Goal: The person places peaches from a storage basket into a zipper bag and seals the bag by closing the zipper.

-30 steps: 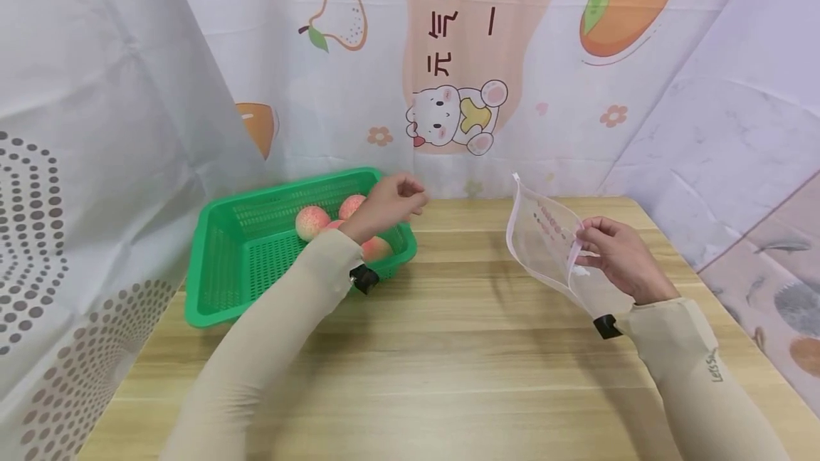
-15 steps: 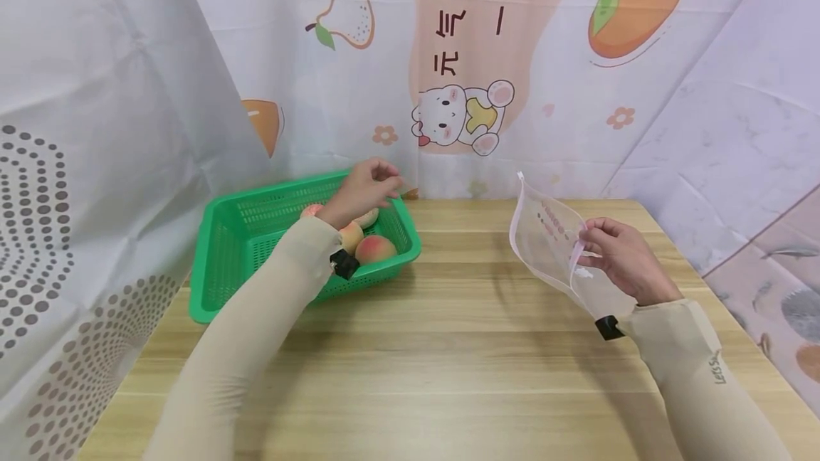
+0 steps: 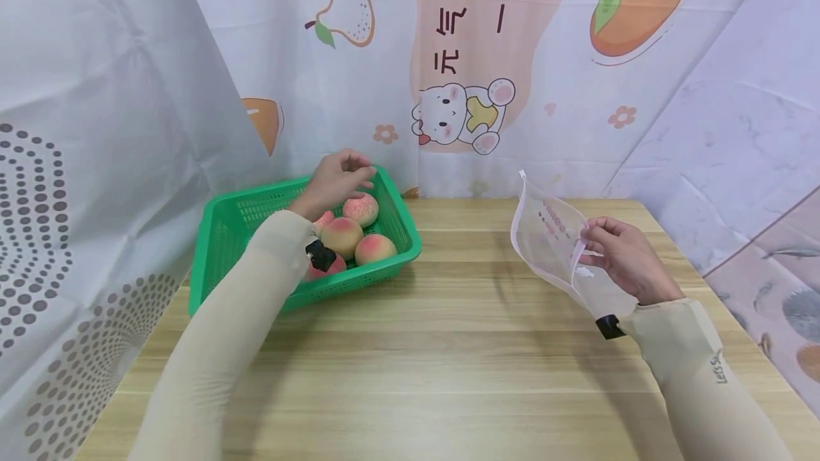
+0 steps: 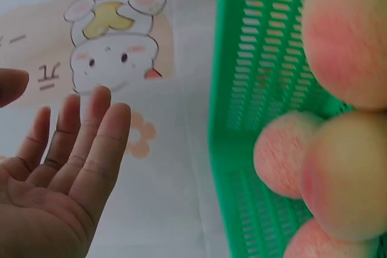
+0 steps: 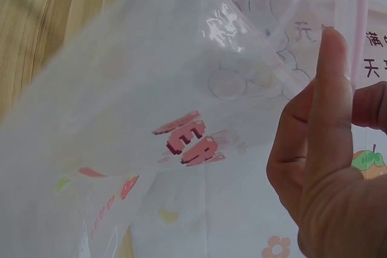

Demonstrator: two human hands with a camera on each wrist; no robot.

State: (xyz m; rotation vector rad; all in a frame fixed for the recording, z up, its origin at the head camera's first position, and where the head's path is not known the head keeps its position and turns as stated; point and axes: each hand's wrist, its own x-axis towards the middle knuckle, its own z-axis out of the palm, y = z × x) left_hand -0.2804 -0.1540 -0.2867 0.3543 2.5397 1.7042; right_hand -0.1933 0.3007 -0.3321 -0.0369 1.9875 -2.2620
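Over the green plastic basket (image 3: 214, 247) my left hand (image 3: 336, 180) hovers with fingers loosely extended and nothing in them. The left wrist view shows that hand (image 4: 66, 179) with its palm bare, beside the basket wall (image 4: 227, 89). Several peaches lie bunched at the basket's right end, among them a yellowish peach (image 3: 342, 236) and a pinker peach (image 3: 361, 210). On the right, my right hand (image 3: 618, 255) pinches the rim of a clear zip bag (image 3: 544, 233) between thumb and fingers. The bag hangs with its mouth apart; in the right wrist view red print (image 5: 190, 140) shows on its film.
A wooden table (image 3: 416, 361) lies beneath both arms. Behind it hangs a white printed curtain (image 3: 384, 77) that reaches the table's back edge. Dotted cloth (image 3: 38, 233) borders the left side, and marble-patterned cloth (image 3: 724, 126) the right.
My left hand has moved left, from the basket's right rim to over the peaches, and more of them show. The right hand and the bag have hardly moved.
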